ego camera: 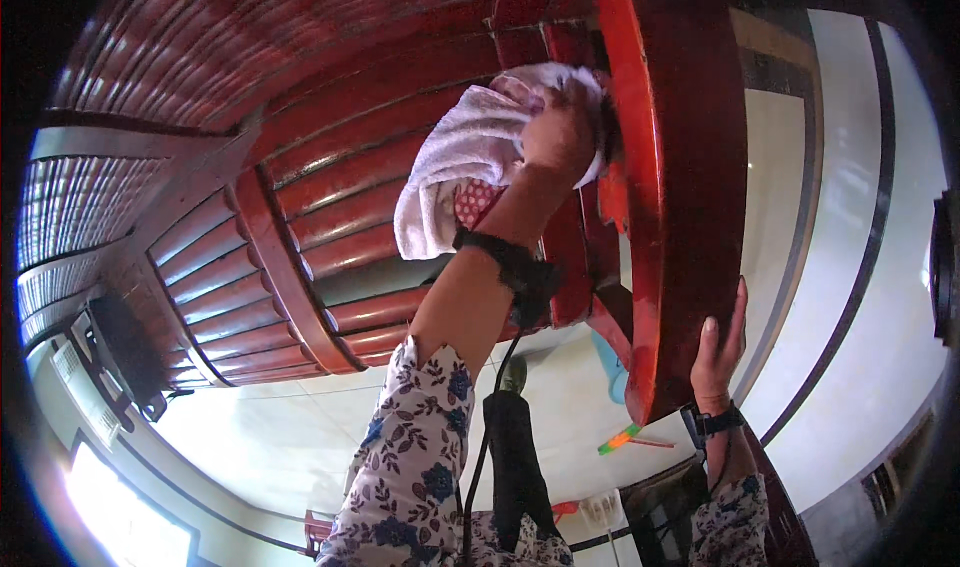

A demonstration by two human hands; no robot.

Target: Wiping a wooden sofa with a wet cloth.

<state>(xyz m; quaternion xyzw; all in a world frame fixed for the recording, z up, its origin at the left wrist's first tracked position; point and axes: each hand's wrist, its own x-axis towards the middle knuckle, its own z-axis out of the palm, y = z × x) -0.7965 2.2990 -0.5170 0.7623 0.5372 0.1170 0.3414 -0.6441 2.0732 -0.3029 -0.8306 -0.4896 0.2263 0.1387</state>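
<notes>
A pale pink-and-white towel (469, 135) lies bunched on the slatted seat (349, 169) of a red lacquered wooden bench. My left hand (562, 131) presses down on the towel, its fingers partly hidden in the folds close to the inner side of the armrest (697, 154). Red polka-dotted fabric (476, 201) shows beside my left wrist. My right hand (720, 353) touches the outer side of the armrest near its front end, with thumb and fingers apart and nothing held. Both wrists wear black straps with small devices, and a black cable runs from the left one.
The slatted backrest (172, 49) rises at the upper left. A light blue object (611, 364) stands on the floor behind the armrest's front end, with a green-and-orange item (619, 439) nearby. A black bag (127, 342) is at the far left.
</notes>
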